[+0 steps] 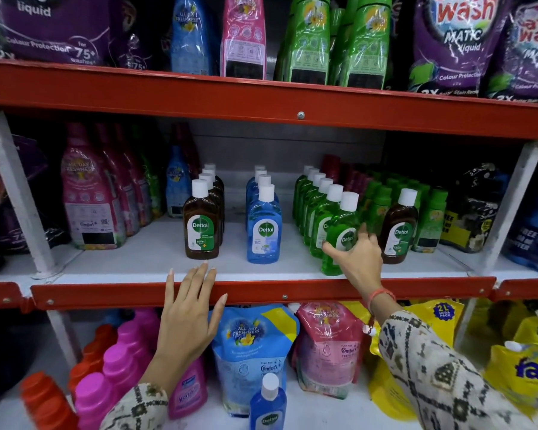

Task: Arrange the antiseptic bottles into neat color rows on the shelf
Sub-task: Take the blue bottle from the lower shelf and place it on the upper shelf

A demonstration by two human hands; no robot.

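On the middle shelf stand three rows of antiseptic bottles with white caps: a brown row, a blue row and a green row. My right hand grips the front green bottle, which leans slightly. One brown bottle stands alone to the right of the green row. My left hand hovers flat and empty over the red shelf edge, just below the brown row. One blue bottle stands on the lower shelf.
Pink softener bottles crowd the left of the middle shelf; small green bottles and dark pouches fill the right. Refill pouches, pink bottles and yellow packs sit below. A red beam runs overhead.
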